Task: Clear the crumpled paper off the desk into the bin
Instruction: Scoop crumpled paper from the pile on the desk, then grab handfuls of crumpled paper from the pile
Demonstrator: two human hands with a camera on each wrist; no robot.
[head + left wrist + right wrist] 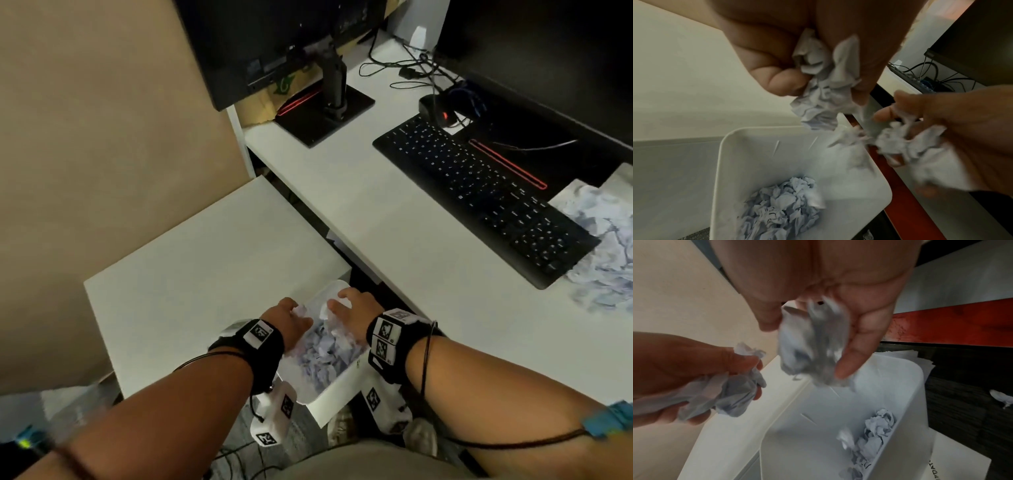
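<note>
Both hands hover over the white bin, which stands on the floor between the low cabinet and the desk. My left hand grips a wad of crumpled paper in curled fingers above the bin's rim. My right hand holds another blurred wad loosely between thumb and fingers, just above the bin's opening. More crumpled paper lies in the bin's bottom. A heap of crumpled paper sits on the desk at the far right, beside the keyboard.
A black keyboard lies on the white desk, with a monitor stand and cables behind it. A low white cabinet is left of the bin. One paper scrap lies on the dark floor.
</note>
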